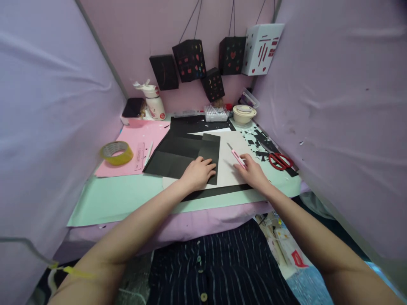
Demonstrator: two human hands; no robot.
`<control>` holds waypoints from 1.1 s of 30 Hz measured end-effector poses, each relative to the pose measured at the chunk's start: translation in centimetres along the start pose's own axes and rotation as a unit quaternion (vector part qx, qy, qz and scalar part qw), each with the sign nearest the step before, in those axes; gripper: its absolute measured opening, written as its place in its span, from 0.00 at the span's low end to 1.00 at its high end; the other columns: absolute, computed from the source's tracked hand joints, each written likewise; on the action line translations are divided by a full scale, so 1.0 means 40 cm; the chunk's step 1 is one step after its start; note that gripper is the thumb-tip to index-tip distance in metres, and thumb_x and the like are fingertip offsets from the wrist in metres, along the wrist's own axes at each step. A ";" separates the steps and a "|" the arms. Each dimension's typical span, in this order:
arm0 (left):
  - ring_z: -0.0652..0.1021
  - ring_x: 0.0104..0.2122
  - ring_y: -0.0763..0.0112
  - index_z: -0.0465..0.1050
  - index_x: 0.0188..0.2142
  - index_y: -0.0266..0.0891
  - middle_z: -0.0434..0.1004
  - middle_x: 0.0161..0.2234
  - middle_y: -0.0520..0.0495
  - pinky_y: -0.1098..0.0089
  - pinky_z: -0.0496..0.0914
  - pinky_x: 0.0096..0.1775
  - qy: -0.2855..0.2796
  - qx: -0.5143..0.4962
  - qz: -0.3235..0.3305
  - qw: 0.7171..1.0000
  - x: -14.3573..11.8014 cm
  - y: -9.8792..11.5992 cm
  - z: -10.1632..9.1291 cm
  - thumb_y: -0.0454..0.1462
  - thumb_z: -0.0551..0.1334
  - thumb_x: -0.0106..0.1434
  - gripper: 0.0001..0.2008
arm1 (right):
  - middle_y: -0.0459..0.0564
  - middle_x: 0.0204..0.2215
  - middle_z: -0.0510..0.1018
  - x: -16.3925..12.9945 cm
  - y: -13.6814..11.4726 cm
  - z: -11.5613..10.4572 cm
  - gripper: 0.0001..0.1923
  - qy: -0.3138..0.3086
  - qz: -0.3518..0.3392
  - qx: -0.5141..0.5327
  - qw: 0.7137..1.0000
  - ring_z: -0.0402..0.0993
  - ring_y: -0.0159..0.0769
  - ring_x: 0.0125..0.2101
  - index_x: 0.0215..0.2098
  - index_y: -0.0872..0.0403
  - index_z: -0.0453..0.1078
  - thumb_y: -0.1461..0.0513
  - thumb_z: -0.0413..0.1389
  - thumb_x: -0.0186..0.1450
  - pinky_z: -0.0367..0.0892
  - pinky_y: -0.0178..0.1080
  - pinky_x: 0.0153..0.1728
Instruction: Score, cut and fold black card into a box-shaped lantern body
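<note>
A creased sheet of black card (178, 154) lies on a pale board (232, 178) at the middle of the table. My left hand (199, 173) rests on the card's right part with its fingers spread. To the right, my right hand (252, 173) is closed on a pink craft knife (237, 157), whose blade points up and left, just right of the card's edge. Beneath the board, more black paper (219, 194) shows along the front.
Red-handled scissors (280, 161) and black paper scraps (254, 144) lie at the right. Yellow tape (116, 153) and a white pen (148, 153) sit on pink paper (130, 167) at the left. Behind stand a bottle (155, 103) and a cream bowl (244, 115); black lanterns (190, 61) hang above.
</note>
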State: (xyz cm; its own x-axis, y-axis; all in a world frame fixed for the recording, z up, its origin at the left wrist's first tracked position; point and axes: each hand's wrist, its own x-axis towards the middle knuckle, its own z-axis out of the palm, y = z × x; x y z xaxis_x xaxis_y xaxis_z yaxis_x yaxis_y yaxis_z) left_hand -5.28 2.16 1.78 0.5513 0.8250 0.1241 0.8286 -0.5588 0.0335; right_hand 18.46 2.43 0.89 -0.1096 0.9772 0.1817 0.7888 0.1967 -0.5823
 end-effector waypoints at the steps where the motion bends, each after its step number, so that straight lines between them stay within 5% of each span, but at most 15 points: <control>1: 0.71 0.49 0.55 0.72 0.54 0.43 0.71 0.55 0.43 0.61 0.69 0.44 0.003 -0.001 -0.007 1.000 0.008 0.007 -0.002 0.42 0.52 0.71 0.17 | 0.46 0.28 0.75 -0.045 0.008 -0.018 0.17 -0.006 0.006 0.012 1.000 0.70 0.38 0.27 0.48 0.53 0.63 0.54 0.52 0.65 0.61 0.36 0.30; 5: 0.68 0.54 0.55 0.69 0.56 0.40 0.70 0.56 0.41 0.60 0.67 0.50 0.025 -0.023 -0.010 0.999 0.038 0.021 0.002 0.40 0.54 0.69 0.18 | 0.49 0.33 0.76 -0.216 0.015 -0.065 0.14 -0.091 -0.026 0.077 0.993 0.72 0.38 0.32 0.45 0.54 0.69 0.56 0.48 0.68 0.65 0.38 0.35; 10: 0.56 0.65 0.55 0.59 0.63 0.34 0.55 0.66 0.40 0.57 0.55 0.62 -0.019 -0.061 -0.013 0.998 0.043 0.022 0.026 0.42 0.48 0.72 0.24 | 0.55 0.46 0.77 -0.327 0.007 -0.041 0.19 -0.127 -0.011 0.098 0.987 0.74 0.42 0.45 0.55 0.52 0.67 0.55 0.47 0.70 0.68 0.44 0.46; 14: 0.62 0.62 0.57 0.65 0.60 0.38 0.62 0.63 0.43 0.57 0.60 0.59 0.001 -0.086 -0.027 0.996 0.032 0.013 0.035 0.40 0.46 0.72 0.22 | 0.56 0.57 0.71 -0.343 -0.009 -0.010 0.25 -0.093 -0.051 0.080 0.991 0.69 0.44 0.55 0.62 0.49 0.58 0.59 0.51 0.68 0.65 0.49 0.55; 19: 0.66 0.59 0.56 0.72 0.54 0.41 0.67 0.60 0.47 0.54 0.66 0.53 0.035 -0.120 -0.034 0.992 0.029 0.002 0.033 0.39 0.50 0.71 0.18 | 0.55 0.51 0.75 -0.349 -0.050 0.007 0.22 -0.128 -0.086 0.071 0.985 0.73 0.43 0.50 0.62 0.47 0.61 0.63 0.48 0.70 0.67 0.49 0.53; 33: 0.64 0.60 0.56 0.71 0.54 0.41 0.67 0.60 0.46 0.54 0.64 0.54 0.033 -0.126 -0.032 0.991 0.029 0.005 0.030 0.40 0.51 0.71 0.17 | 0.56 0.49 0.76 -0.328 -0.054 0.029 0.22 -0.106 -0.073 0.058 0.990 0.74 0.42 0.48 0.61 0.52 0.62 0.63 0.48 0.69 0.69 0.46 0.50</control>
State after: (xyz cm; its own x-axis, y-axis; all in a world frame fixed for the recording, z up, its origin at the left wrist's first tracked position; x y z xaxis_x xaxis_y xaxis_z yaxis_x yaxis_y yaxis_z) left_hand -4.36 3.10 0.73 0.4843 0.8565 0.1789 0.8064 -0.5162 0.2886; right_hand 17.52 -10.73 -1.15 -0.3519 0.9298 0.1081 0.6813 0.3336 -0.6516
